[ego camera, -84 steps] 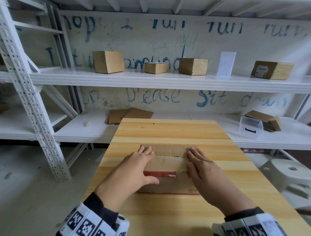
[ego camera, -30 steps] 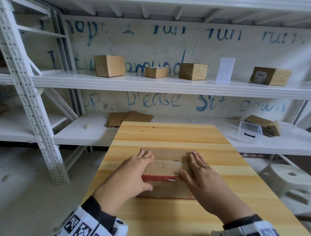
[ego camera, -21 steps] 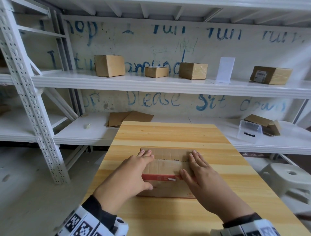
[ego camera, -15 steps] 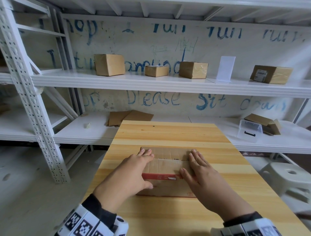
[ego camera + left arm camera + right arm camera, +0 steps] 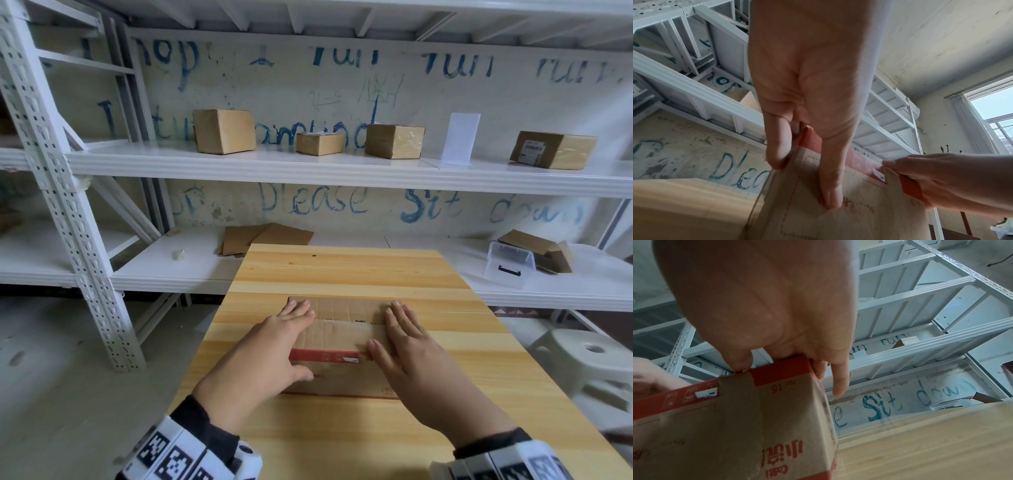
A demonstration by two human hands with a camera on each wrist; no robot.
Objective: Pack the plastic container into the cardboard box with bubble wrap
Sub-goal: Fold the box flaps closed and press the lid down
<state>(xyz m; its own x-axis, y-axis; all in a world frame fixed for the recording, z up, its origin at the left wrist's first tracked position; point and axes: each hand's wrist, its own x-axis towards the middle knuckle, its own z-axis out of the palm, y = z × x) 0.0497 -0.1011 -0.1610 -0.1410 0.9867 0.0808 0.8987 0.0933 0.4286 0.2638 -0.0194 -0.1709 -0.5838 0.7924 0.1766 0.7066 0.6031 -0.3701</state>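
A closed brown cardboard box (image 5: 342, 329) with a red band along its front top edge sits on the wooden table (image 5: 342, 274); its inside is hidden. My left hand (image 5: 270, 346) lies flat on the left of the lid with straight fingers. In the left wrist view its thumb (image 5: 830, 194) presses the box's front face (image 5: 859, 211). My right hand (image 5: 411, 353) lies flat on the right of the lid, thumb by the red band. In the right wrist view the right hand (image 5: 766, 296) covers the box's top right corner (image 5: 725, 426), little finger hanging beside it.
A clear plastic container (image 5: 510, 267) and an opened carton (image 5: 537, 248) sit on the lower white shelf at the right. Flat cardboard sheets (image 5: 267, 238) lie behind the table. Several closed boxes (image 5: 224, 132) stand on the upper shelf. A white stool (image 5: 589, 359) is at the right.
Since the earliest frame my right thumb has spread onto the box's red band. Over the last second the hands and box have stayed put.
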